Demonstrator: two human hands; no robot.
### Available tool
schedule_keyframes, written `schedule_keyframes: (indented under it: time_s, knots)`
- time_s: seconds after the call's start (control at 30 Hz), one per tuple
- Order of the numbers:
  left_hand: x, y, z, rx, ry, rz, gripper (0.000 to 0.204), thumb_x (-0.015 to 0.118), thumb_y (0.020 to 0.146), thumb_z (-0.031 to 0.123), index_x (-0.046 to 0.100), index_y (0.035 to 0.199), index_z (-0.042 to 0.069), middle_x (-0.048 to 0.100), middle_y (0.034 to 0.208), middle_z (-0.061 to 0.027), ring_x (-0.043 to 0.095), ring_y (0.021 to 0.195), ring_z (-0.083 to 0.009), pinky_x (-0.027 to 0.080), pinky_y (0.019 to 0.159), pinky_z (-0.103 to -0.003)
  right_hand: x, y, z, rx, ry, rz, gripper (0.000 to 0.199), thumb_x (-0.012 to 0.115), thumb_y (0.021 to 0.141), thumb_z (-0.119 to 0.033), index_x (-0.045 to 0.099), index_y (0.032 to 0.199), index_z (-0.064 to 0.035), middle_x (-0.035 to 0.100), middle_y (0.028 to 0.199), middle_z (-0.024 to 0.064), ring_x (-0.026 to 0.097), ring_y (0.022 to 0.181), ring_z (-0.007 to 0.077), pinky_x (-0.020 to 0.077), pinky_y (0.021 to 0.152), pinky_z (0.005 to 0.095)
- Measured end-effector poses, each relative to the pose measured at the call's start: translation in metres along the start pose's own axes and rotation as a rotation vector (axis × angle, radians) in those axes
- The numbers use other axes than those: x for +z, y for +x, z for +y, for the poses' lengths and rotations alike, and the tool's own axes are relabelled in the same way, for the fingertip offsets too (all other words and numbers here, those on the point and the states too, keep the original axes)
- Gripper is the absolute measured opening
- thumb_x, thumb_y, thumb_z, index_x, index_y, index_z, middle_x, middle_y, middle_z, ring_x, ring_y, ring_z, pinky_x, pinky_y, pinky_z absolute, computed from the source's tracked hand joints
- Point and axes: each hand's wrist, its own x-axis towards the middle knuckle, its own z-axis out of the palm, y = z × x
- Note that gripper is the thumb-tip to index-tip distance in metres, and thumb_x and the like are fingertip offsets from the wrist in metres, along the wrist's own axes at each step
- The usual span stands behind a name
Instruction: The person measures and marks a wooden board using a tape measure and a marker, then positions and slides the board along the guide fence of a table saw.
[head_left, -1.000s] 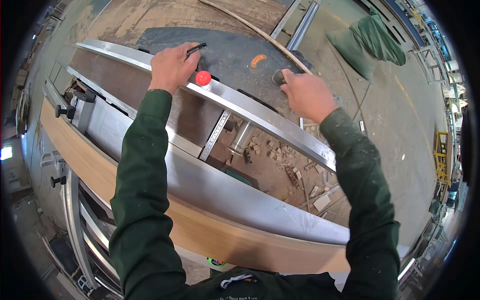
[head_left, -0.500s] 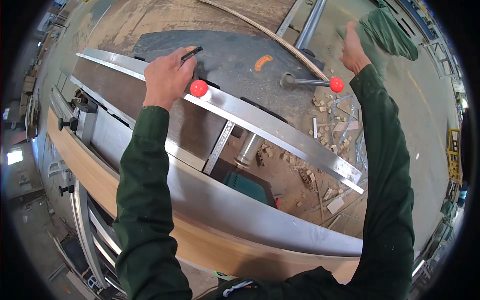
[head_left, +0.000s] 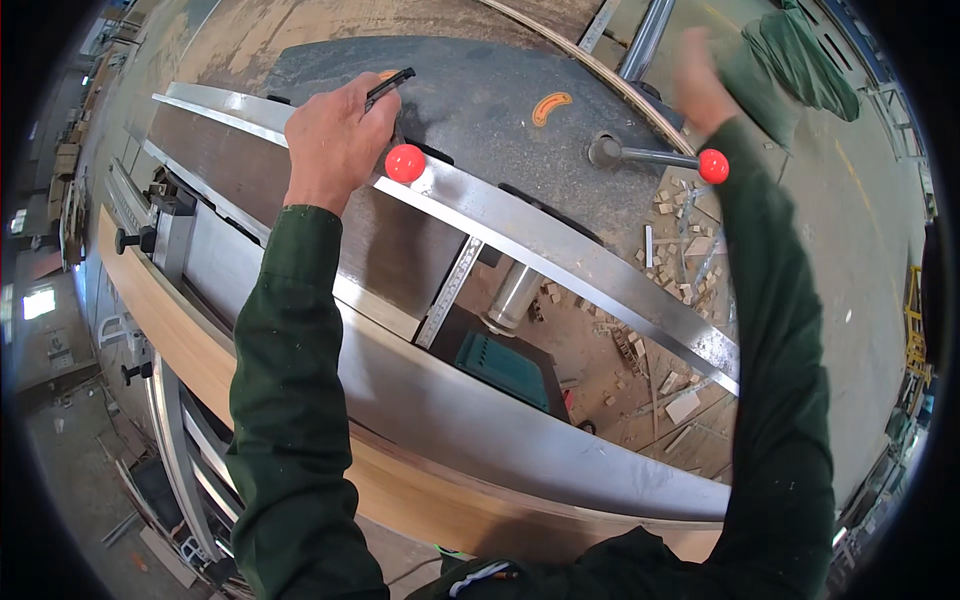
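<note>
My left hand (head_left: 338,138) is closed, fingers curled round a slim black pen-like tool (head_left: 390,89) whose tip sticks out past the knuckles. It is over the silver metal rail (head_left: 470,205), just left of a red ball knob (head_left: 405,163); whether it touches the rail I cannot tell. My right hand (head_left: 698,84) is at the upper right, beyond a second red ball knob (head_left: 713,166) on a metal lever (head_left: 655,157). Motion smears its fingers, and I make out nothing in it.
A long wooden board (head_left: 450,490) runs along the near side of the machine. Beyond the rail spreads a dusty dark table (head_left: 480,110). Wood offcuts (head_left: 680,380) litter the floor at right. A green cloth bag (head_left: 805,65) is at the far right.
My view has shifted a little, and the machine appears further right. My right hand has moved left relative to the lever and its fingers have blurred. My left hand keeps the black tool.
</note>
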Motion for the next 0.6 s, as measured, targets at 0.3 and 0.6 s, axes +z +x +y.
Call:
schedule_keyframes:
  time_s: [0.3, 0.6]
  knots:
    - [-0.008, -0.006, -0.013, -0.057, 0.055, -0.062, 0.032, 0.054, 0.09, 0.038, 0.075, 0.105, 0.018, 0.07, 0.079, -0.0169, 0.067, 0.083, -0.0412, 0.051, 0.075, -0.048, 0.03, -0.054, -0.048, -0.059, 0.284, 0.087, 0.098, 0.032, 0.101, -0.075, 0.012, 0.163, -0.0024, 0.003, 0.171, 0.0154, 0.003, 0.158, 0.0274, 0.0035, 0.128, 0.0423]
    - [-0.002, -0.002, -0.003, -0.038, 0.039, -0.039, 0.033, 0.053, 0.091, 0.04, 0.074, 0.105, 0.018, 0.07, 0.078, -0.0162, 0.067, 0.083, -0.0408, 0.052, 0.075, -0.047, 0.038, -0.029, 0.003, -0.205, -0.208, 0.008, 0.127, 0.04, 0.088, -0.088, -0.005, 0.162, 0.0048, -0.01, 0.171, 0.0227, -0.01, 0.158, 0.0293, 0.0054, 0.127, 0.0389]
